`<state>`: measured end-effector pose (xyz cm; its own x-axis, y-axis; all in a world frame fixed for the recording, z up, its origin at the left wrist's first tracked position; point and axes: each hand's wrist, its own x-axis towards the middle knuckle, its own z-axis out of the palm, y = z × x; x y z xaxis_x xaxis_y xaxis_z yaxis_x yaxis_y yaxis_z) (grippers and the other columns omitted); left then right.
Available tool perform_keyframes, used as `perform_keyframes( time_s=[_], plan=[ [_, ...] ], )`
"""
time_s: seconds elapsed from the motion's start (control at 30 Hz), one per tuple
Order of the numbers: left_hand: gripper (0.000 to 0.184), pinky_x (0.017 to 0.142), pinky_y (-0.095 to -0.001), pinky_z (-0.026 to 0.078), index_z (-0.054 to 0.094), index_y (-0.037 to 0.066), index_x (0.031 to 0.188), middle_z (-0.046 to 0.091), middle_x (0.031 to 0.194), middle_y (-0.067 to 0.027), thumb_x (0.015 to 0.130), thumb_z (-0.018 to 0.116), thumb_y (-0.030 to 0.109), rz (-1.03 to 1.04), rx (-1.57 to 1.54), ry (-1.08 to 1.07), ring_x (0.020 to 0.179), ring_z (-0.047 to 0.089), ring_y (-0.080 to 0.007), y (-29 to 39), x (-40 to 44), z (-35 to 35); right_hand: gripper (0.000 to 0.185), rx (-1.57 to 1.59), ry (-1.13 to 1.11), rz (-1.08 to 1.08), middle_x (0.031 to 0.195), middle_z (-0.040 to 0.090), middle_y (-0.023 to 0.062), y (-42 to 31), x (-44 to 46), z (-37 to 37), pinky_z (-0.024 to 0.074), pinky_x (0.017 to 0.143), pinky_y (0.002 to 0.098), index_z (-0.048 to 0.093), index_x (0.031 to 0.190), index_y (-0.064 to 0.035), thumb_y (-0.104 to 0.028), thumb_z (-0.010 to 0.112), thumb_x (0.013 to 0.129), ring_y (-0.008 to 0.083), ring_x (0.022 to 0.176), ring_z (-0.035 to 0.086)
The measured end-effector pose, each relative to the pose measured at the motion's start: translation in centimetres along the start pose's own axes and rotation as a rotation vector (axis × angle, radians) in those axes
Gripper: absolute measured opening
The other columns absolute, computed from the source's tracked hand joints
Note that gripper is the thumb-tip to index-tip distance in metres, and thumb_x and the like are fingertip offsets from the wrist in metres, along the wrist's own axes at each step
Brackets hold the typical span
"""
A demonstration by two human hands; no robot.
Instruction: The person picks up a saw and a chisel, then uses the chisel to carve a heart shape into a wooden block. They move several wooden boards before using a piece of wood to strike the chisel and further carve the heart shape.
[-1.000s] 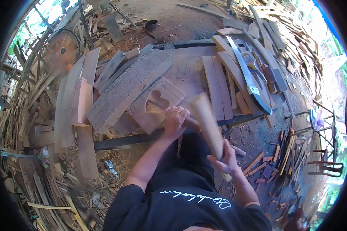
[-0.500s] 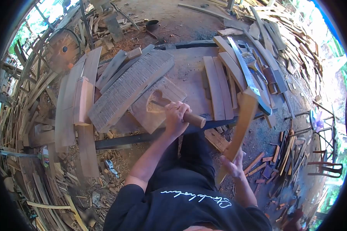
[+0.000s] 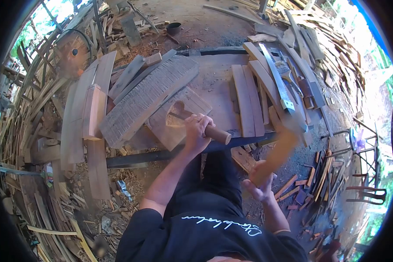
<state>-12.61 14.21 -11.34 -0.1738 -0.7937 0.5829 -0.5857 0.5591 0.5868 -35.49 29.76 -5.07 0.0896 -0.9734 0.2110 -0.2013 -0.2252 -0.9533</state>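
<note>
My left hand [image 3: 198, 129] is wrapped round a chisel [image 3: 217, 134] with a thick round wooden handle. The chisel's blade reaches into a carved, rounded hollow in a wooden board [image 3: 166, 138], where light bare wood shows. In my right hand [image 3: 261, 182] is a wooden mallet [image 3: 277, 155], a long piece of wood held by its lower end and blurred at its far end. It is tilted up and to the right, apart from the chisel handle. A thick, grooved wooden plank [image 3: 148, 98] lies beside the board on the workbench [image 3: 216, 78].
A handsaw [image 3: 276, 76], a brush [image 3: 284, 70] and several planks [image 3: 247, 100] lie at the bench's right. Long boards [image 3: 76, 126] stand at the left. Wood scraps [image 3: 325, 174] cover the ground at the right, and a round fan [image 3: 75, 52] is at the upper left.
The mallet first swung from near the chisel handle up and away to the right, then tilted further right. My left hand has stayed on the chisel nearly in place.
</note>
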Motion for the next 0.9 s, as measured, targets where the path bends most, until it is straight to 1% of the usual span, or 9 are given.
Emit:
perform_keyframes(
  time_s=[0.07,0.13,0.23,0.3,0.4,0.57,0.63,0.67,0.9],
  plan=[
    [0.031,0.079,-0.0393,0.036,0.057,0.012,0.086,0.057,0.082,-0.0050,0.060,0.070,0.001,-0.004,-0.004,0.031,0.083,0.054,-0.0276,-0.1,0.2,0.1,0.051,0.072,-0.006,0.005,0.076,0.056,0.0131,1.9,-0.4,0.2,0.0464,0.064,0.0376,0.047,0.101,0.0002,-0.027,0.080,0.073,0.0246,0.069,0.059],
    [0.030,0.078,-0.0398,0.036,0.057,0.014,0.084,0.057,0.082,-0.0037,0.060,0.070,0.002,-0.016,-0.006,0.030,0.085,0.054,-0.0270,0.2,0.5,0.0,0.053,-0.275,-0.101,0.142,0.073,0.054,0.0158,3.1,0.8,1.4,0.0462,0.063,0.0391,0.047,0.100,0.0006,-0.030,0.079,0.073,0.0275,0.066,0.058],
    [0.030,0.079,-0.0403,0.035,0.056,0.016,0.083,0.058,0.084,-0.0022,0.060,0.069,0.003,-0.017,0.031,0.012,0.087,0.055,-0.0265,0.3,0.2,0.2,0.055,-0.332,-0.197,0.231,0.073,0.053,0.0189,4.1,0.4,0.3,0.0464,0.064,0.0399,0.046,0.101,0.0009,-0.032,0.079,0.073,0.0306,0.066,0.057],
    [0.030,0.079,-0.0403,0.035,0.056,0.016,0.084,0.057,0.084,-0.0021,0.060,0.069,0.002,-0.024,0.071,-0.031,0.087,0.054,-0.0265,0.6,-0.5,0.3,0.054,-0.354,-0.182,0.253,0.075,0.055,0.0149,3.0,-0.5,-0.2,0.0463,0.064,0.0378,0.046,0.101,-0.0002,-0.032,0.079,0.073,0.0255,0.066,0.057],
    [0.031,0.081,-0.0405,0.033,0.053,0.014,0.083,0.055,0.084,-0.0038,0.060,0.070,0.002,-0.018,0.029,-0.032,0.087,0.052,-0.0273,1.2,-0.4,0.3,0.054,-0.035,0.038,0.086,0.077,0.053,0.0029,0.3,-0.9,0.4,0.0431,0.061,0.0301,0.048,0.108,-0.0015,-0.029,0.079,0.073,0.0129,0.067,0.052],
    [0.031,0.081,-0.0415,0.034,0.056,0.015,0.086,0.058,0.085,-0.0027,0.061,0.069,0.002,-0.023,0.000,0.026,0.089,0.054,-0.0269,1.2,-0.2,0.3,0.055,-0.033,-0.012,0.017,0.076,0.053,0.0052,3.2,-1.3,0.8,0.0433,0.061,0.0314,0.047,0.110,-0.0009,-0.028,0.078,0.074,0.0147,0.066,0.052],
    [0.030,0.080,-0.0416,0.034,0.055,0.015,0.085,0.058,0.085,-0.0032,0.062,0.070,0.003,-0.021,0.012,0.045,0.088,0.054,-0.0274,0.5,-0.4,0.5,0.054,-0.376,-0.221,0.221,0.074,0.054,0.0094,4.2,-0.3,1.5,0.0442,0.061,0.0327,0.046,0.105,-0.0004,-0.029,0.079,0.074,0.0167,0.067,0.054],
    [0.029,0.080,-0.0418,0.035,0.055,0.014,0.084,0.058,0.085,-0.0036,0.063,0.071,0.003,-0.020,0.033,0.074,0.088,0.055,-0.0278,0.0,-0.3,0.7,0.055,-0.371,-0.225,0.209,0.073,0.054,0.0127,4.5,0.0,0.9,0.0450,0.062,0.0341,0.045,0.102,0.0000,-0.031,0.080,0.073,0.0192,0.068,0.055],
    [0.025,0.078,-0.0408,0.036,0.055,0.014,0.082,0.057,0.079,-0.0047,0.067,0.074,0.006,-0.083,-0.096,0.079,0.084,0.055,-0.0285,0.1,0.4,-0.5,0.051,-0.078,-0.029,-0.132,0.083,0.057,0.0097,1.8,0.0,0.4,0.0445,0.063,0.0356,0.046,0.106,0.0001,-0.023,0.078,0.074,0.0201,0.070,0.055]
  ],
)
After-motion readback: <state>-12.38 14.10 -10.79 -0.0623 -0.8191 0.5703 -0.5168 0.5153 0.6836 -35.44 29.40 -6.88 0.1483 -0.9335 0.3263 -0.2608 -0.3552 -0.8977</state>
